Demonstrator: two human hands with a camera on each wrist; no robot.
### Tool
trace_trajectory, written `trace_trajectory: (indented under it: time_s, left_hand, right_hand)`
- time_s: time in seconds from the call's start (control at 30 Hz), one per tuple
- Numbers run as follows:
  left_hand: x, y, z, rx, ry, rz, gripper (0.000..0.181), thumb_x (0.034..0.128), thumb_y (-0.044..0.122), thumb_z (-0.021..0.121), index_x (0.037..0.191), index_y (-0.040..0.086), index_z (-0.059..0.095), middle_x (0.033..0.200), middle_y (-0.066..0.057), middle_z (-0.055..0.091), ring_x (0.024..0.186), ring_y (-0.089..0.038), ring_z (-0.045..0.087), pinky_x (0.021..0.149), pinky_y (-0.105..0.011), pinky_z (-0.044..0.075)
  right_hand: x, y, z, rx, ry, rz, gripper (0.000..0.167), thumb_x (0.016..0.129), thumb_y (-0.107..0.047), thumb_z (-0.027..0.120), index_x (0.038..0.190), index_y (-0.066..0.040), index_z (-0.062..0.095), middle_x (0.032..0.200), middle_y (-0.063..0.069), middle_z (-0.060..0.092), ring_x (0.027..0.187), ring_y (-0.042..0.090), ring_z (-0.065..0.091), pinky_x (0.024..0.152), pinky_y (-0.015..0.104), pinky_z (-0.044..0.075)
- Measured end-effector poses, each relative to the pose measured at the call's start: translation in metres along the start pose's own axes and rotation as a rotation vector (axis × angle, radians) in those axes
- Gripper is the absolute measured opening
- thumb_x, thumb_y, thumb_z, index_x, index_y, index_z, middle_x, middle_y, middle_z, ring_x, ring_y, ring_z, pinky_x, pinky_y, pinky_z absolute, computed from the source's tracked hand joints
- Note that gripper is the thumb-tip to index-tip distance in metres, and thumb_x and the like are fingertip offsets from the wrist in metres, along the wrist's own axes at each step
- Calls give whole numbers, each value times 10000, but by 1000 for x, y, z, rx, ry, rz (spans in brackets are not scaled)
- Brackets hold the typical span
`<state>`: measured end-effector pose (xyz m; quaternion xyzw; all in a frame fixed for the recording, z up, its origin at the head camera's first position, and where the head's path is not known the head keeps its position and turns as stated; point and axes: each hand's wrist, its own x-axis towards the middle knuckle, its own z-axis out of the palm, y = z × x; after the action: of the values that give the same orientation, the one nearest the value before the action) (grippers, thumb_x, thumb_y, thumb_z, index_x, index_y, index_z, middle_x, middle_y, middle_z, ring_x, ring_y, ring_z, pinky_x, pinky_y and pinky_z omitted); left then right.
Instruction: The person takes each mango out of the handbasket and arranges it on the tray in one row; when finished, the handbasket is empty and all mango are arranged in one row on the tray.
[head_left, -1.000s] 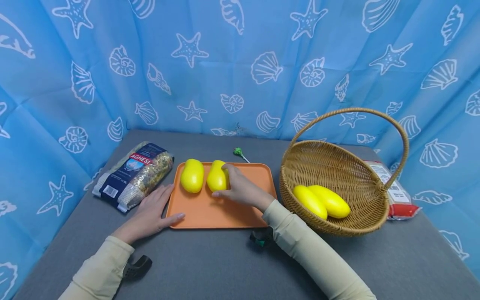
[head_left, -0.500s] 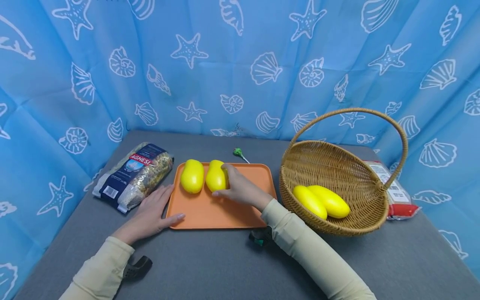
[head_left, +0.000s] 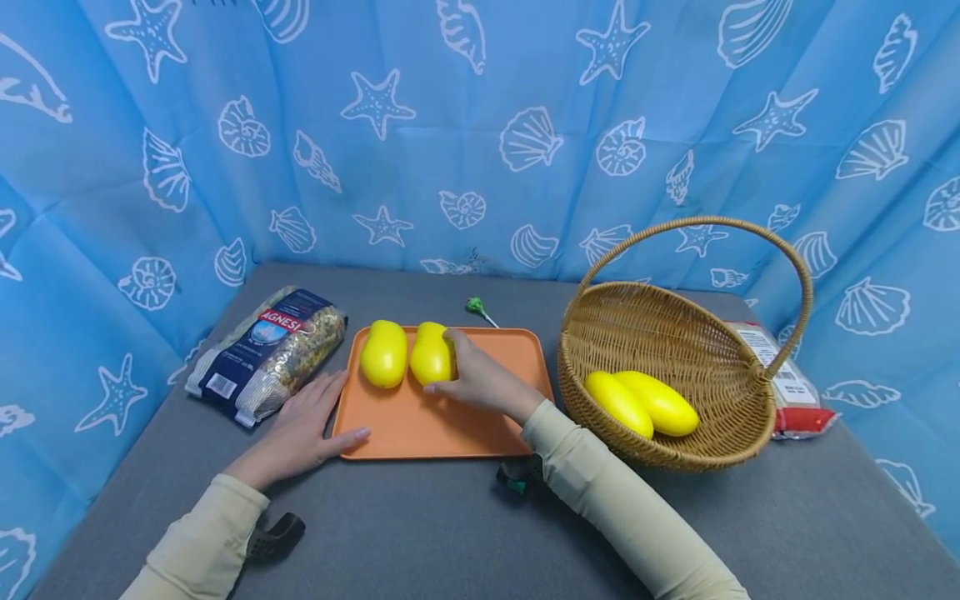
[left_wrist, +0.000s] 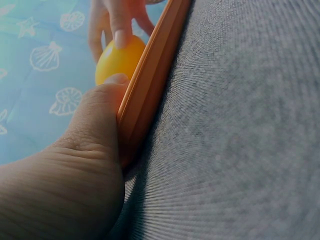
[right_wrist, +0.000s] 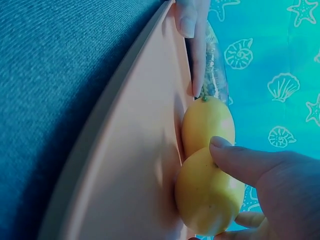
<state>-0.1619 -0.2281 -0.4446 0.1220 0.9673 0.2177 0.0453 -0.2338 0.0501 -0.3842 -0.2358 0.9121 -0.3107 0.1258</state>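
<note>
In the head view, two yellow mangoes lie side by side in the back left part of an orange tray. My right hand [head_left: 480, 373] holds the right mango [head_left: 431, 353], thumb at its near side and fingers over its right side. The left mango [head_left: 383, 355] stands very close to it; in the right wrist view the held mango [right_wrist: 207, 195] overlaps the other mango [right_wrist: 209, 122]. My left hand [head_left: 296, 429] rests at the left edge of the tray [head_left: 450, 433], fingers extended along that side and thumb over the front left corner.
A wicker basket [head_left: 667, 308] with a tall handle stands on the right, two yellow mangoes [head_left: 645, 404] inside. Behind it lies a red and white bag [head_left: 798, 400]. An Agnesi pasta bag [head_left: 266, 354] lies left of the tray. A green lollipop [head_left: 476, 306] lies behind the tray.
The right mango has shifted slightly left under my right hand, narrowing the gap to the other mango. My left hand and the tray have stayed in place.
</note>
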Motion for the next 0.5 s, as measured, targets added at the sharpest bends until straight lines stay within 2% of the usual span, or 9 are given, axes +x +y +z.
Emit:
trace_trajectory:
  time_s: [0.5]
  left_hand:
    - [1,1,1,7,12,-2,1056,802,757,500,1520,45,198,1562,-220,209,1421,-438,168,1096,-664,136]
  right_hand:
    - [-1,-4,0,-39,-20,25,907,857,-397,705,1497,-43,169,1486,169,330,1250,233,448,1055,408,409]
